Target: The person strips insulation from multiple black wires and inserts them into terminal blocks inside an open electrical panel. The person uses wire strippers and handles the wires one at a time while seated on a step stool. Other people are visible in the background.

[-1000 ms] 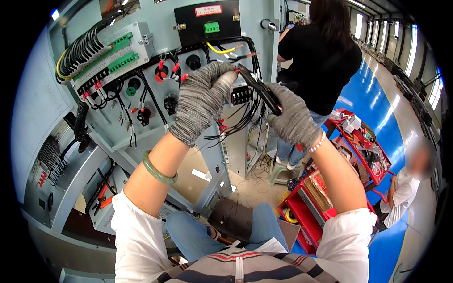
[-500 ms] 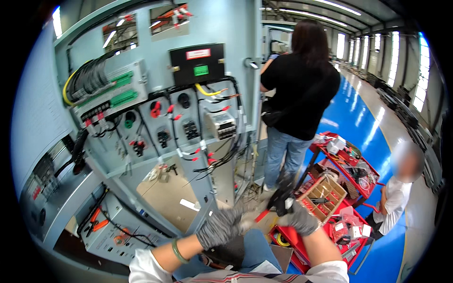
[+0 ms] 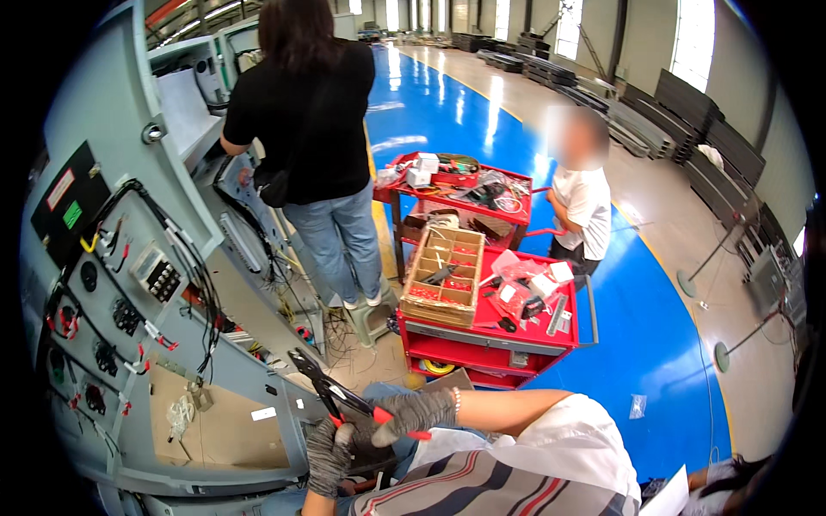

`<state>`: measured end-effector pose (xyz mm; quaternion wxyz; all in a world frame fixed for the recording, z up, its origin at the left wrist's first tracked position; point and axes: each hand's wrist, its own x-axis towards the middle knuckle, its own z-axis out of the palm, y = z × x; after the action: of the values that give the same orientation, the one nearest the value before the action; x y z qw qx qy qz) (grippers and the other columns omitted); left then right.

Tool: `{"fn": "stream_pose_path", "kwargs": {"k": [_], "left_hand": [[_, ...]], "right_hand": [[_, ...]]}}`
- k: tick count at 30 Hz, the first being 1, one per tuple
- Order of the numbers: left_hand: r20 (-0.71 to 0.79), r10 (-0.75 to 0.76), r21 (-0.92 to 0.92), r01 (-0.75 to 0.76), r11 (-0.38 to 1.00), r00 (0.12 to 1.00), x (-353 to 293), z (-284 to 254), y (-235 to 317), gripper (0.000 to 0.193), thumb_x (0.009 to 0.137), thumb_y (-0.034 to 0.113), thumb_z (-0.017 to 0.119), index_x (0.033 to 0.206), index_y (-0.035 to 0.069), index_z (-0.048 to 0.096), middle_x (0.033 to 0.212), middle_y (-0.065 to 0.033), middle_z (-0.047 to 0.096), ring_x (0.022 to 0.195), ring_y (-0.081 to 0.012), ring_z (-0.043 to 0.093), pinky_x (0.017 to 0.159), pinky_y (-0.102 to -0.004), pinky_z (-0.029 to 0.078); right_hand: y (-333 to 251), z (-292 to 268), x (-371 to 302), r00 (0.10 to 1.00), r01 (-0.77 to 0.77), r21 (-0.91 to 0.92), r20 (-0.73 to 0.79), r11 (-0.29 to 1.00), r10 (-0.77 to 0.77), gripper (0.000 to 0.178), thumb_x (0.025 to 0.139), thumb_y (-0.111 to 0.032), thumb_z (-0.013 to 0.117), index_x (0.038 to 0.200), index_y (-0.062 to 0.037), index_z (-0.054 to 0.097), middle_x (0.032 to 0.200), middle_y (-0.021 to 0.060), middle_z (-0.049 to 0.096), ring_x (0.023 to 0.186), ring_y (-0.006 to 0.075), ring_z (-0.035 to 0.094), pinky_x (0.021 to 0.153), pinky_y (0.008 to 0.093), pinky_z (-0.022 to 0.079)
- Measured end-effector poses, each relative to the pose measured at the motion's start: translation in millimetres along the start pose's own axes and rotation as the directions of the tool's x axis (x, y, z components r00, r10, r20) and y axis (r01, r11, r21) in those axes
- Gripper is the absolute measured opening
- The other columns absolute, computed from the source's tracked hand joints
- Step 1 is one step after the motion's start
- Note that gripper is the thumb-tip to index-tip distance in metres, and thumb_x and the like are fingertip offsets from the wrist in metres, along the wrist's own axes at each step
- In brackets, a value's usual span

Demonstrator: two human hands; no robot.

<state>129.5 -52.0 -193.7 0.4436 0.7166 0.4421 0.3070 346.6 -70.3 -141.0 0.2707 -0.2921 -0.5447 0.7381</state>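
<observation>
Long black pliers with red handles (image 3: 325, 383) are held low in front of me, jaws pointing up and to the left. My right hand (image 3: 420, 411), in a grey striped glove, is closed around one red handle. Against the other handle, my left hand (image 3: 329, 460) in a matching glove has its fingers closed; part of its grip is hidden. Left of the hands stands a pale blue-grey cabinet panel (image 3: 206, 357) with black wiring (image 3: 182, 249) and a small terminal device (image 3: 157, 273).
A red tool cart (image 3: 482, 340) carries a divided wooden box (image 3: 443, 277) and bagged parts (image 3: 516, 292). Another red cart (image 3: 465, 191) stands behind it. One person (image 3: 301, 129) works at a further cabinet; another person (image 3: 581, 193) stands beside the carts. A stool (image 3: 374, 320) is near the first person.
My view has swung right, so the cabinet sits further left and more floor shows. My hands have come together at the pliers, which were blurred by my right hand before.
</observation>
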Motion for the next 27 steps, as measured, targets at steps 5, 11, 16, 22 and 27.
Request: {"fn": "stream_pose_path", "kwargs": {"k": [5, 11, 16, 22, 27], "left_hand": [[0.116, -0.102, -0.291, 0.132, 0.947, 0.988, -4, 26, 8, 0.025, 0.09, 0.026, 0.057, 0.099, 0.003, 0.062, 0.084, -0.0098, 0.064, 0.075, -0.0186, 0.06, 0.068, -0.0337, 0.047], [0.046, 0.042, -0.236, -0.03, 0.971, 0.998, -7, 49, -7, 0.038, 0.09, 0.033, 0.058, 0.108, 0.0, 0.059, 0.089, -0.0067, 0.065, 0.081, -0.0153, 0.059, 0.073, -0.0323, 0.048], [0.341, -0.142, -0.809, 0.366, 0.46, 0.93, 3, 36, -49, 0.024, 0.095, 0.03, 0.051, 0.098, 0.006, 0.055, 0.071, -0.0002, 0.053, 0.062, -0.0125, 0.052, 0.052, -0.0275, 0.044], [0.455, -0.169, -0.874, 0.402, -0.272, 0.875, 5, 34, -69, 0.022, 0.095, 0.029, 0.051, 0.102, 0.009, 0.057, 0.078, -0.0022, 0.055, 0.066, -0.0158, 0.054, 0.055, -0.0311, 0.046], [0.184, -0.229, -0.767, 0.285, 0.575, 0.956, -4, 37, -68, 0.045, 0.089, 0.037, 0.054, 0.123, 0.008, 0.05, 0.119, -0.0116, 0.059, 0.111, -0.0277, 0.055, 0.103, -0.0413, 0.038]], "right_hand": [[20, 8, -6, 0.962, -0.095, -0.299, -0.272, 0.949, 0.011, 0.05, 0.073, -0.026, 0.073, 0.114, -0.0059, 0.053, 0.091, 0.0057, 0.059, 0.083, 0.0177, 0.057, 0.07, 0.0316, 0.047], [34, 14, 8, 0.9, 0.018, -0.488, -0.373, 0.873, -0.227, 0.046, 0.076, -0.016, 0.067, 0.117, -0.0047, 0.049, 0.09, 0.0102, 0.058, 0.077, 0.0198, 0.056, 0.07, 0.0335, 0.049], [14, 13, 5, 0.831, -0.241, -0.669, -0.516, 0.703, -0.207, 0.042, 0.079, -0.017, 0.064, 0.115, -0.0032, 0.05, 0.095, 0.0212, 0.062, 0.087, 0.0353, 0.062, 0.074, 0.0412, 0.05], [21, 14, 15, 0.858, -0.151, -0.703, -0.442, 0.695, -0.261, 0.042, 0.082, -0.023, 0.063, 0.116, -0.0031, 0.049, 0.101, 0.0255, 0.06, 0.094, 0.0423, 0.059, 0.077, 0.0444, 0.049], [54, 26, 28, 0.875, -0.049, -0.67, -0.387, 0.741, -0.292, 0.054, 0.076, -0.025, 0.068, 0.121, -0.0044, 0.048, 0.104, 0.0231, 0.06, 0.097, 0.0417, 0.058, 0.083, 0.0445, 0.048]]}}
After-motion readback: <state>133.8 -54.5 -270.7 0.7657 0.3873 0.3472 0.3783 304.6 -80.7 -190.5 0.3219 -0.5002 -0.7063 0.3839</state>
